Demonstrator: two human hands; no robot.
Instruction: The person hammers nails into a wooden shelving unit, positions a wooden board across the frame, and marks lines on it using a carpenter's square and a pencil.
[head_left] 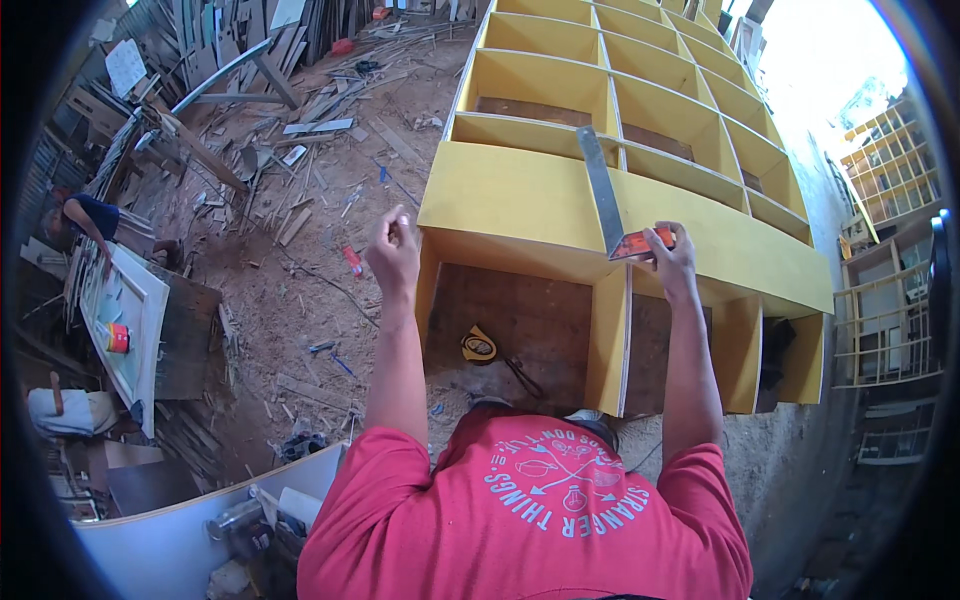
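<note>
A large yellow shelf unit [510, 195] with many square compartments lies before me, its wide board nearest my hands. My right hand [674, 260] grips the orange-red handle of a try square [600, 185], whose long metal blade points away across that board. At the board's left end, my left hand [396, 250] is raised with curled fingers. Whatever it may hold is too small to make out. Inside the nearest left compartment, on its brown panel, rests a yellow and black tape measure [479, 346] with a dark strap.
Wood scraps and offcuts litter the dirt floor [300, 225] on the left. Another person [95, 220] bends over a white framed panel [150, 290] with a red and yellow can [118, 338] on it. Lumber leans at the back left; yellow lattice frames [890, 160] stand far right.
</note>
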